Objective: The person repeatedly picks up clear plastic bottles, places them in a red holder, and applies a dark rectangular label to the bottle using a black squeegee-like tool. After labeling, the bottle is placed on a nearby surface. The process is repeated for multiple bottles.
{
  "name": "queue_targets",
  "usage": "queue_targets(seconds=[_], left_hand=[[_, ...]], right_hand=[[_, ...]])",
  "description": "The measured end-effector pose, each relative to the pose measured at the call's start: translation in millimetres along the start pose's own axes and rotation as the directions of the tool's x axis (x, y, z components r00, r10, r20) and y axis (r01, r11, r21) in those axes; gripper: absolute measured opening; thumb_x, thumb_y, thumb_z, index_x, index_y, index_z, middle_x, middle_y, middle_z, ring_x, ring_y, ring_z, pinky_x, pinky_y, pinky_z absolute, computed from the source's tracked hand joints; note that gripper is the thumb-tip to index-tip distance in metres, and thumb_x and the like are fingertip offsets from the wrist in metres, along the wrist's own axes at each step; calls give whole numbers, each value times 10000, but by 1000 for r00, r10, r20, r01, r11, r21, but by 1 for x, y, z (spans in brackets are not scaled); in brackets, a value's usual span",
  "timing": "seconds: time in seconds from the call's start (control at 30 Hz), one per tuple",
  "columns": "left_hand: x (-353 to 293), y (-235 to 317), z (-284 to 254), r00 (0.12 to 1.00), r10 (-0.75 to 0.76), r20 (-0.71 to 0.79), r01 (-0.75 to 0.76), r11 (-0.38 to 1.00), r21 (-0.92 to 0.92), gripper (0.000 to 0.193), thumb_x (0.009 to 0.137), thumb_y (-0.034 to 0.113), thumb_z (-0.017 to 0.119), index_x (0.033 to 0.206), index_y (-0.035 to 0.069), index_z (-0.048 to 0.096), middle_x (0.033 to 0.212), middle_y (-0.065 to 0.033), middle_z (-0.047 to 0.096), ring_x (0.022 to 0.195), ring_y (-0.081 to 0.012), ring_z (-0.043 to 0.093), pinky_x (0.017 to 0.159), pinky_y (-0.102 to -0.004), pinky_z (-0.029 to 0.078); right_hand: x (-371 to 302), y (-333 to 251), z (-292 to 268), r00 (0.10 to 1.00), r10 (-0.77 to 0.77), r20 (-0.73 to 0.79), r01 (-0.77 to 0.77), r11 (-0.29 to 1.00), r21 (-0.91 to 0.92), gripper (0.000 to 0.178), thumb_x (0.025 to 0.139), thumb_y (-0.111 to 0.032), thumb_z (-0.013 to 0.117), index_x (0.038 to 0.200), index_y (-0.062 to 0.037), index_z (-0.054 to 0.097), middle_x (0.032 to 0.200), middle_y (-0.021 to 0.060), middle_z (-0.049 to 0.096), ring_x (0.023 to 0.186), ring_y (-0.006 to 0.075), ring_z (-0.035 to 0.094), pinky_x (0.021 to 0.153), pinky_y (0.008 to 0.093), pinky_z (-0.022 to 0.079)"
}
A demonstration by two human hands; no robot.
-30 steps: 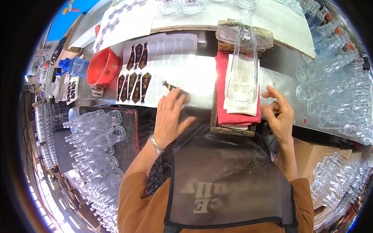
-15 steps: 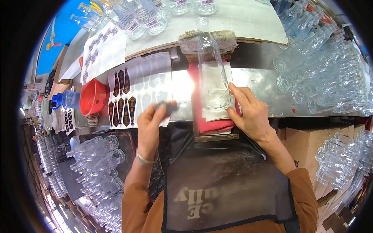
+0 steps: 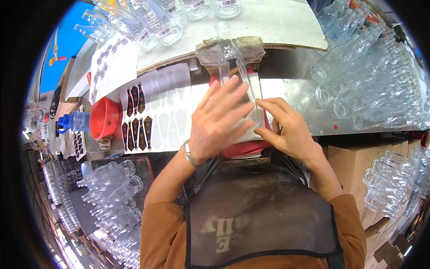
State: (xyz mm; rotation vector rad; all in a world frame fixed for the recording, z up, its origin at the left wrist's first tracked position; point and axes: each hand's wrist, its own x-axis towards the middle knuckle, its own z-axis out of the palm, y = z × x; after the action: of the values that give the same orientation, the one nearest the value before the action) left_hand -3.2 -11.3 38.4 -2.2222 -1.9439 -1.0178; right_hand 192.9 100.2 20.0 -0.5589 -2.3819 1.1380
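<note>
A clear glass bottle (image 3: pixel 222 47) lies on its back, neck pointing away from me, on a padded wooden rest. Its neck lies over a rolled grey cloth (image 3: pixel 251 50); red cloth (image 3: pixel 246 149) shows under its base. With fingers spread, my left hand (image 3: pixel 219 119) is flat over the bottle's body and hides much of it. Whether the palm touches the glass cannot be told. A dark, pointed patch shows on the bottle just beyond those fingers. My right hand (image 3: pixel 289 130) grips the base end from the right with thumb and forefinger.
Left of the bottle lies a sheet of dark tie-shaped decals (image 3: pixel 139 130), beside a red bowl (image 3: pixel 105 119) and a blue-capped jug (image 3: pixel 77 122). Labelled bottles (image 3: pixel 163 29) stand on the raised board (image 3: pixel 282 22). Many bottles are stacked at right (image 3: pixel 367 85) and lower left (image 3: pixel 114 193).
My left hand has moved right from beside the decal sheet to over the bottle. Its fingers, earlier closed on a small dark piece, are now spread. My right hand stays at the bottle's base.
</note>
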Motion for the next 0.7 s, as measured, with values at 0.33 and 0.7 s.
queue_targets(seconds=[0.33,0.7], left_hand=[[22,-21,-2,935,-337,-107,301,918,-259,441,836,119,738,1272,98,682,1498,-215,456,1363,-376,483,1092,-429,422],[18,-21,7,938,-326,-117,288,922,-258,528,830,112,756,1345,104,638,1504,-216,444,1337,-358,512,1073,-433,444]], right_hand=[[49,10,6,971,202,125,-230,930,286,625,910,-270,728,1393,54,498,1193,114,673,582,43,501,532,241,426],[48,9,7,972,199,125,-228,926,300,652,877,-285,749,1378,57,510,1124,140,688,574,32,477,530,244,409]])
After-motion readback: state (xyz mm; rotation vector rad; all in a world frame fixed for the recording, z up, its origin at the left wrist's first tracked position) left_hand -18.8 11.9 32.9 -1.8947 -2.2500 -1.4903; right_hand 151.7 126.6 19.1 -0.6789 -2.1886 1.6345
